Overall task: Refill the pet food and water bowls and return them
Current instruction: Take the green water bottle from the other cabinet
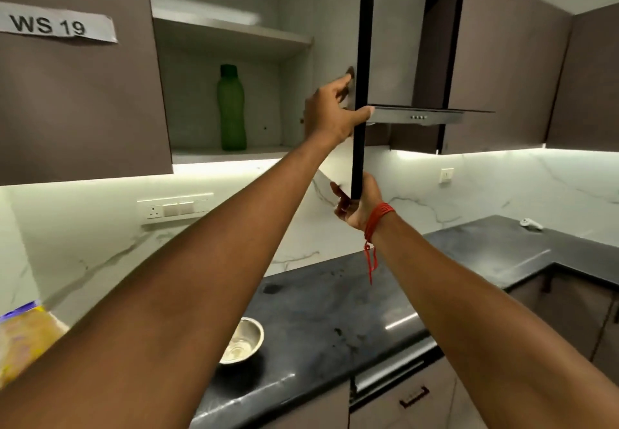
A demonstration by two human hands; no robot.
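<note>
An upper cupboard stands open, its door [363, 43] seen edge-on. My left hand [330, 113] grips the door's edge halfway up, thumb on the outer face. My right hand [356, 202], with a red thread on its wrist, holds the door's bottom corner. Inside, a green bottle [231, 108] stands upright on the lower shelf [214, 155]. A steel bowl [243, 341] sits on the dark counter [335, 311] below, partly hidden by my left forearm. A yellow food bag [23, 338] lies at the far left.
A closed cupboard door labelled WS 19 [57, 24] is to the left. A chimney hood [418, 115] juts out behind the open door. Wall switches [174, 209] sit on the marble backsplash. A small white object [531, 223] lies on the counter's far right. Drawers run under the counter.
</note>
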